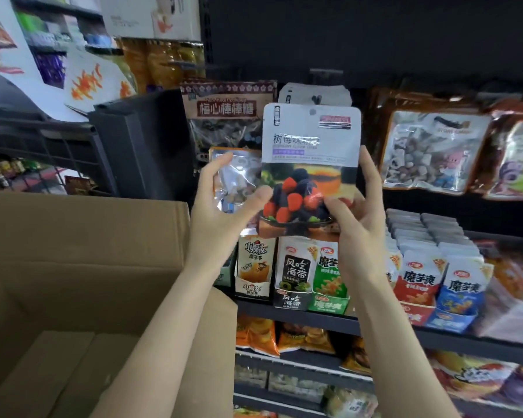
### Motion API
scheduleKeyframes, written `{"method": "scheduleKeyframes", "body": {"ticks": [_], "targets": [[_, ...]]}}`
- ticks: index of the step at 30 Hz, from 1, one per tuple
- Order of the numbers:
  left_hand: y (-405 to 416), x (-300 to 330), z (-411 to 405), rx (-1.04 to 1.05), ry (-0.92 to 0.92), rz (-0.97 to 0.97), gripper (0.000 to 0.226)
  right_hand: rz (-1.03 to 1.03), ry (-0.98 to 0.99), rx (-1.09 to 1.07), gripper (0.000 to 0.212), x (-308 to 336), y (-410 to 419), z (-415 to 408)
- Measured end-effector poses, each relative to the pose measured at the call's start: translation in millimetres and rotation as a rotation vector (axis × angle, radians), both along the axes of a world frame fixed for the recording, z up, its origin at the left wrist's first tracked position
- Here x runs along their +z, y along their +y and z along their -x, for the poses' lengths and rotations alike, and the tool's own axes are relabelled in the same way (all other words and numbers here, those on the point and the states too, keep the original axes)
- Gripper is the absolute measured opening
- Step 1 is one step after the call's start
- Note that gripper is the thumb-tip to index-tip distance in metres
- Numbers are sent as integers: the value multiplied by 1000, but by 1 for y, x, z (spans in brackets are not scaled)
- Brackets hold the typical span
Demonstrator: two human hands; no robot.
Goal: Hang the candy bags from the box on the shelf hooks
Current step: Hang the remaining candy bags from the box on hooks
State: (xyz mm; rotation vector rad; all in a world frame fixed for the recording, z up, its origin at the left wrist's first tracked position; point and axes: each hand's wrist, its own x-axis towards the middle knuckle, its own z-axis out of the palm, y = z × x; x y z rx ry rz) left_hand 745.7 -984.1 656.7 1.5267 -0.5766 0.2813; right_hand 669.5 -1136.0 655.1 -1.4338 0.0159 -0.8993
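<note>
A white candy bag (pixel 310 140) with a picture of red and dark berry sweets is held upright in front of the shelf. My right hand (pixel 355 212) grips its lower right side, thumb on the front and fingers behind the right edge. My left hand (pixel 221 206) touches the bag's lower left edge with the thumb, its fingers spread apart. A round hang hole sits near the bag's top. Behind and just above it hangs another white bag (pixel 314 95) on a shelf hook (pixel 325 72). The open cardboard box (pixel 73 267) stands at the lower left.
Other hanging bags: a brown lollipop bag (pixel 227 116) to the left, clear orange-edged bags (pixel 429 149) to the right. Below, a shelf (pixel 435 333) carries display boxes of snack packets. A black crate (pixel 103 140) sits behind the box.
</note>
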Motion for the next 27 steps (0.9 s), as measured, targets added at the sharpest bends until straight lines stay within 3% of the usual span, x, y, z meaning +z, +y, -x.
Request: {"method": "scheduleKeyframes", "body": {"ticks": [7,15,23,27], "targets": [[-16,14,-6,4,-149,-29,68,-11,-56,-47,70,18,-14,-23],[-19,8,-12,-55,-88,-30,63,61,69,-81,56,19,-15,-23],[-16,7,-19,-80,-93,-40,64,423,39,-292,51,34,-26,-34],[-17,7,-20,-89,-89,-45,65,527,139,-367,52,48,-38,-50]]}}
